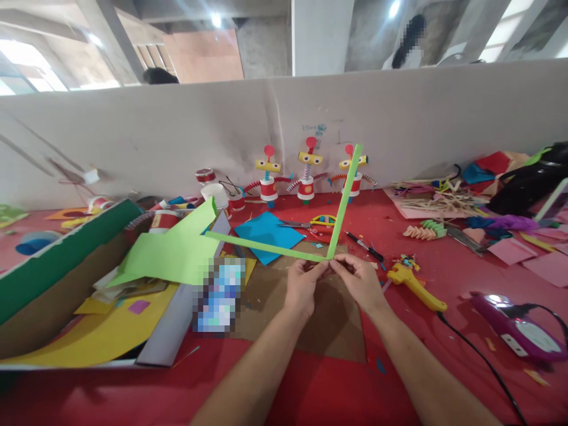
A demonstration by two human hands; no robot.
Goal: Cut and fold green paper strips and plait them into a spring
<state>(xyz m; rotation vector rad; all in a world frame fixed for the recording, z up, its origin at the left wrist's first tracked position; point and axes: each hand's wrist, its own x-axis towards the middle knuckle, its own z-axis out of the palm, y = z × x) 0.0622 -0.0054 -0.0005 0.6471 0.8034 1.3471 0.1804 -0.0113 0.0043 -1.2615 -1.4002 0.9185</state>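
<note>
Over the tabletop (399,248), fingers of left hand (304,290) and right hand (361,283) pinch the green V-strip (344,204) at its corner; one leg points up-right, the other runs left.

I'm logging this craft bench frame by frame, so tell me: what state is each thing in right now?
green strips, meeting in a V, pinched at the corner.
left hand, shut on the corner.
right hand, shut on the corner.
cardboard box, open on top.
cup robots, upright, in a row.
glue gun, lying down, unheld.
</note>
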